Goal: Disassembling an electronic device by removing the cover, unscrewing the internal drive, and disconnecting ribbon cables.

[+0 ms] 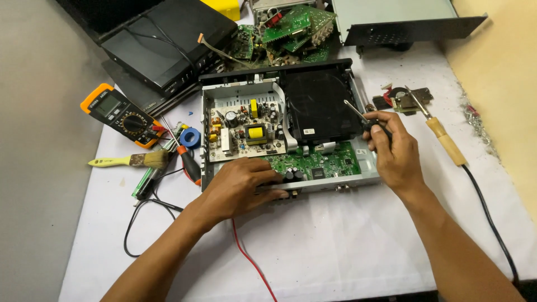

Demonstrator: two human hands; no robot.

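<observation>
white cloth table [335,251] holds an opened grey device chassis [282,134] at centre. left hand [240,187] presses on its front edge over the green circuit board [324,163], fingers curled, holding nothing. right hand [394,151] is closed around a screwdriver [363,118], tip over the black drive unit [316,106] with a small white label near its front. orange multimeter [120,114] sits far left. scrap boards [291,28] cut off at top.

Left hand [241,187] rests on front edge of opened grey metal electronics chassis [235,92]; right hand [393,150] grips black-handled screwdriver [364,119], tip over black rectangular drive unit [316,103].
</observation>
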